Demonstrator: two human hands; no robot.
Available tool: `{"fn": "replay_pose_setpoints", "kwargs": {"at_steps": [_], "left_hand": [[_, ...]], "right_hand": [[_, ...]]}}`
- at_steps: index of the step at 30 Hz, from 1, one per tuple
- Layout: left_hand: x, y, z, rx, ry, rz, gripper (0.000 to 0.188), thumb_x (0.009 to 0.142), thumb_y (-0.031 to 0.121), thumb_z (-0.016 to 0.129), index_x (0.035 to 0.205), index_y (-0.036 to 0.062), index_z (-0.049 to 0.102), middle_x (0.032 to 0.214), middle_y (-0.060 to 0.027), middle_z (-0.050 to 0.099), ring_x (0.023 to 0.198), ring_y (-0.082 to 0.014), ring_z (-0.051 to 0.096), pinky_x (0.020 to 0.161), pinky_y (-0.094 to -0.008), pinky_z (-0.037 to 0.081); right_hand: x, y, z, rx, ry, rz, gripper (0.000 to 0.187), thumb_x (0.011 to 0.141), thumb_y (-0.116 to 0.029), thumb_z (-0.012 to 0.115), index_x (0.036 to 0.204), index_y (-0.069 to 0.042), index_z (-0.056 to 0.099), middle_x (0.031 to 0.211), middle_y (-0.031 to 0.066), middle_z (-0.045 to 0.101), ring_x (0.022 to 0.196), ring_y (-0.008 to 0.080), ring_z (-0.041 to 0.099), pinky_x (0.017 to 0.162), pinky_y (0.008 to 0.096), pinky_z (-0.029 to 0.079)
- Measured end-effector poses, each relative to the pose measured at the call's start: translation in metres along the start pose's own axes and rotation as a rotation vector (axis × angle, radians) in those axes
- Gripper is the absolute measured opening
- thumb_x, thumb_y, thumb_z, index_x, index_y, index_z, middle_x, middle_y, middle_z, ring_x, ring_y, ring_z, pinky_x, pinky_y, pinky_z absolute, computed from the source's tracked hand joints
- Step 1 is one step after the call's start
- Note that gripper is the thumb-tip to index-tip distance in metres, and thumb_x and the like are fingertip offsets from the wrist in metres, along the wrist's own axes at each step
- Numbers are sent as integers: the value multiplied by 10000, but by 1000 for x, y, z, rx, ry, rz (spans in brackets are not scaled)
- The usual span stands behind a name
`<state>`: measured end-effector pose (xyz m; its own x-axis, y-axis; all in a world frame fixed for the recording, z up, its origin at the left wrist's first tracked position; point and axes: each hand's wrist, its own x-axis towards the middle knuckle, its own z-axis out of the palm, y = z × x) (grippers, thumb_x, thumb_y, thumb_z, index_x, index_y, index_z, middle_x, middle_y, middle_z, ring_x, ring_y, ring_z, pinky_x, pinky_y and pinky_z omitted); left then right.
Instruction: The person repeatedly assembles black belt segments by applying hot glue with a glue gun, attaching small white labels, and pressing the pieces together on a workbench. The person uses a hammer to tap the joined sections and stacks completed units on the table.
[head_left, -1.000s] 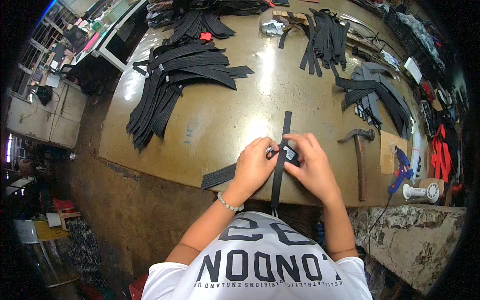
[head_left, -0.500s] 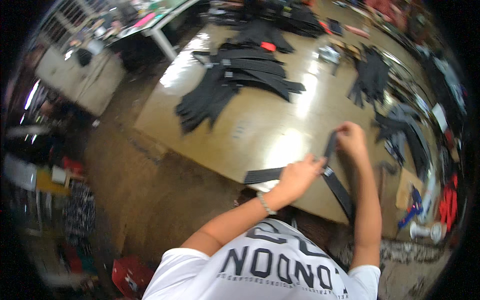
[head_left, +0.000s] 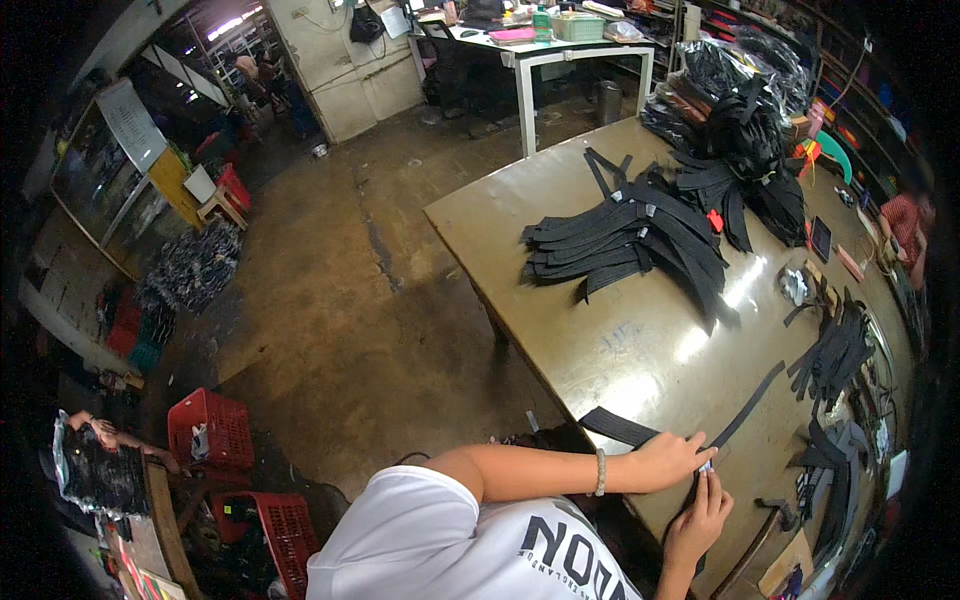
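My left hand point(head_left: 668, 462), with a beaded bracelet at its wrist, presses its fingers on a black strap point(head_left: 618, 427) at the near edge of the table. The strap's wide end sticks out left of that hand, and a narrow black length point(head_left: 748, 402) runs up and right from between my hands. My right hand point(head_left: 702, 515) sits just below, its fingers closed on the strap close to the left fingertips. A small pale spot shows between the fingers, too small to name. A fanned pile of black straps point(head_left: 630, 240) with small white tags lies farther up the table.
More black straps point(head_left: 838, 350) lie along the right side of the table point(head_left: 560, 340). Bagged black bundles point(head_left: 745, 120) stand at its far end, near a phone point(head_left: 821, 238). Red crates point(head_left: 210, 430) stand on the floor at left. A co-worker point(head_left: 905, 235) is at far right.
The view has swung left, bringing in more floor and the crates. My right hand has come down from the raised strap end to beside my left hand; that strap length now lies on the table.
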<state>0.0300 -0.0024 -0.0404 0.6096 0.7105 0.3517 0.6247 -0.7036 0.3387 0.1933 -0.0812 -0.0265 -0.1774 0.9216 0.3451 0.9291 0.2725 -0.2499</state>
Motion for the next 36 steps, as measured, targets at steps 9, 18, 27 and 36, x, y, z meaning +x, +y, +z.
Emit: {"fn": "replay_pose_setpoints", "kwargs": {"at_steps": [9,18,27,36], "left_hand": [[3,2,-4,7,-30,-9,468,849,143,560,1299,17,548,949,-138,553,586,-240,649,482,-342,504],[-4,-8,-27,-371,63,-169,492,879,122,597,1360,123,490,972,-133,557,737,-347,644,647,-450,538],[-11,-15,-28,-752,99,-425,347,938,57,489,1282,76,443,811,-240,607,758,-425,638,666,-495,482],[-10,-15,-28,-716,144,-349,301,960,53,448,1261,63,435,815,-276,622,785,-466,629,681,-524,470]], "right_hand": [[-2,1,-14,35,-50,0,442,775,82,523,1207,28,604,1212,147,620,1049,354,541,923,436,455],[-33,132,-67,-418,-121,799,446,1022,-374,463,1193,24,569,1170,232,595,1005,387,571,876,439,450],[12,6,-13,-7,64,525,415,1058,-326,395,985,57,536,729,238,543,633,366,493,614,443,422],[26,-47,-38,166,180,450,347,1049,-288,406,1038,41,517,805,332,596,732,479,591,588,500,423]]}}
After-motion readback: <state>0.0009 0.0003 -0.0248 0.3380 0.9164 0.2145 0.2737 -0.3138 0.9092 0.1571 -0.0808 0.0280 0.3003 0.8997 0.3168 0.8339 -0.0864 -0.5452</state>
